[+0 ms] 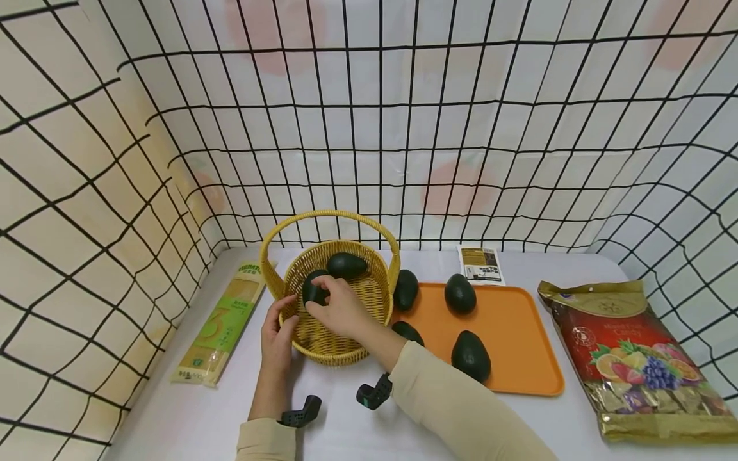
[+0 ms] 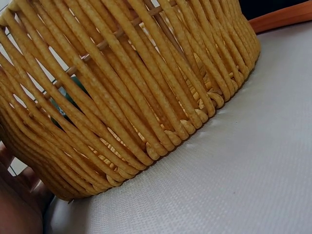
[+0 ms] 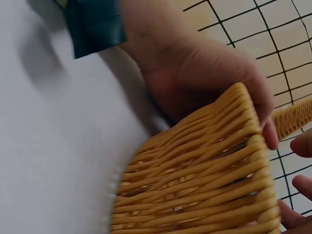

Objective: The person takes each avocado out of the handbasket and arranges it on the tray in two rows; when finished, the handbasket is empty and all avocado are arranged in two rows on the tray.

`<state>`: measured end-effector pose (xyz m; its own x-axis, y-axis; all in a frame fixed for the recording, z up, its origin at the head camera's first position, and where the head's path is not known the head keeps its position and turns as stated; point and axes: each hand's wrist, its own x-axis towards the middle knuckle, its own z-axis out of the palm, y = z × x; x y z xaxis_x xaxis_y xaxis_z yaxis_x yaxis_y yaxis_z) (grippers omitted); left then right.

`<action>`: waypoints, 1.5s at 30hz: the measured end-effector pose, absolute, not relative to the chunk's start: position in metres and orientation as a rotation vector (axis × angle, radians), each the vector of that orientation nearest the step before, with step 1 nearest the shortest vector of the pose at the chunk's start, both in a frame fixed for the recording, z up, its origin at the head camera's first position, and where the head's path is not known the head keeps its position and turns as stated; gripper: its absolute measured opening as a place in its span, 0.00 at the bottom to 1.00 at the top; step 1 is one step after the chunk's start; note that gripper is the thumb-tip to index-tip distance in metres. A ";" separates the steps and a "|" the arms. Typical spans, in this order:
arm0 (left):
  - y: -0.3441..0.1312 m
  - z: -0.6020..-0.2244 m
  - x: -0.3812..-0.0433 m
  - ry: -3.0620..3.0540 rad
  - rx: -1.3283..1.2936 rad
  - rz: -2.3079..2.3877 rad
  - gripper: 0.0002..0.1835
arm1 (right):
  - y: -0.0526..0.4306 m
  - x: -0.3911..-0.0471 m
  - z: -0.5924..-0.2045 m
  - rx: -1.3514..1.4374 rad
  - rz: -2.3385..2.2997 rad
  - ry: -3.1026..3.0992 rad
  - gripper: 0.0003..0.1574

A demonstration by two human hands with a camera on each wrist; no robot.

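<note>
A yellow wicker basket with a tall hoop handle stands on the table. My left hand grips its left rim, with fingertips over the edge. Above the inside of the basket is my right hand, its thumb and fingers parted over a dark green avocado. In the right wrist view, the right fingers show past the rim, apart from one another, with nothing between them. Another avocado lies at the back of the basket. Through the weave in the left wrist view, a dark green patch shows.
Right of the basket is an orange tray with several avocados on or beside it. A noodle pack lies left, a candy bag far right, a small packet behind. Black wire grid surrounds the table.
</note>
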<state>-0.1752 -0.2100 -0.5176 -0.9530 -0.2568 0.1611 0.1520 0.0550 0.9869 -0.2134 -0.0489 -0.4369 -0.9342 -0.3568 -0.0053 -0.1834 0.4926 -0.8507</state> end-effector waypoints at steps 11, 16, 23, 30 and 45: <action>-0.210 -0.520 -0.176 -2.026 0.110 -1.977 0.22 | -0.075 -0.233 -0.438 -0.244 -1.479 2.624 0.31; -0.210 -0.519 -0.176 -2.033 0.116 -1.977 0.22 | -0.077 -0.239 -0.447 -0.169 -1.539 2.624 0.31; -0.208 -0.518 -0.175 -2.033 0.108 -1.986 0.22 | -0.069 -0.247 -0.464 -0.085 -1.711 2.476 0.33; -0.209 -0.518 -0.175 -2.031 0.115 -1.974 0.22 | -0.071 -0.247 -0.466 -0.059 -1.569 2.523 0.40; -0.209 -0.520 -0.177 -2.018 0.100 -1.936 0.21 | -0.074 -0.252 -0.474 -0.125 -1.512 2.460 0.50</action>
